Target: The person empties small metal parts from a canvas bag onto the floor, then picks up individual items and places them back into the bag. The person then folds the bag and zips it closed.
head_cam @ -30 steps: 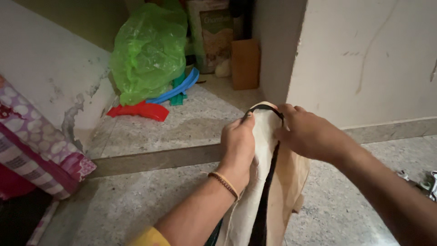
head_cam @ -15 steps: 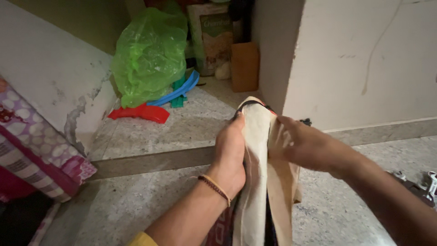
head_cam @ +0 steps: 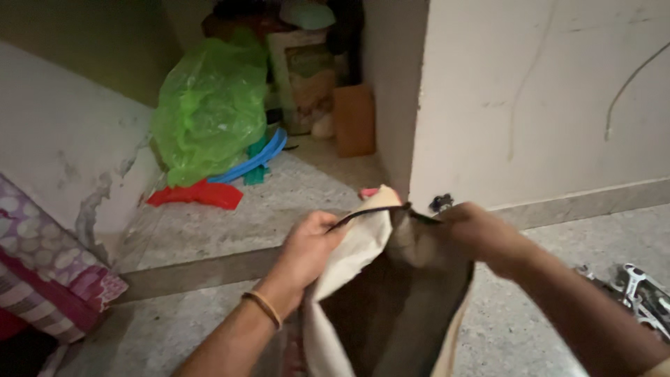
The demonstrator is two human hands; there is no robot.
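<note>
Head view looks down at two bare hands that hold a cream cloth bag (head_cam: 349, 265) open over the speckled stone floor (head_cam: 209, 328). The left hand (head_cam: 307, 248) is clenched on the left side of the bag's mouth, gripping the cloth and the thin dark edge (head_cam: 366, 211) that runs along the opening; a thin bangle (head_cam: 264, 308) sits on this wrist. The right hand (head_cam: 481, 234) is closed on the opposite side of the mouth and pulls it apart, but its fingers are blurred, so exactly how they pinch the cloth I cannot tell. The bag hangs between both hands in the lower middle of the picture, its inside is dark brown and in shadow — what lies inside, if anything, cannot be made out. The bottom of the bag is cut off by the frame.

Behind, on a raised stone step (head_cam: 279, 209), a green plastic bag (head_cam: 209, 112) leans at the wall, with blue curved plastic pieces (head_cam: 255, 160) and a red plastic piece (head_cam: 195, 194) just beside it. Further back stand a brown box (head_cam: 354, 119) and a printed sack (head_cam: 303, 80) — the things above them are too dark to name. At the left edge a patterned purple cloth (head_cam: 49, 272) is partly cut off. At the right edge some metal object (head_cam: 638, 290) lies on the floor, only partly seen.
</note>
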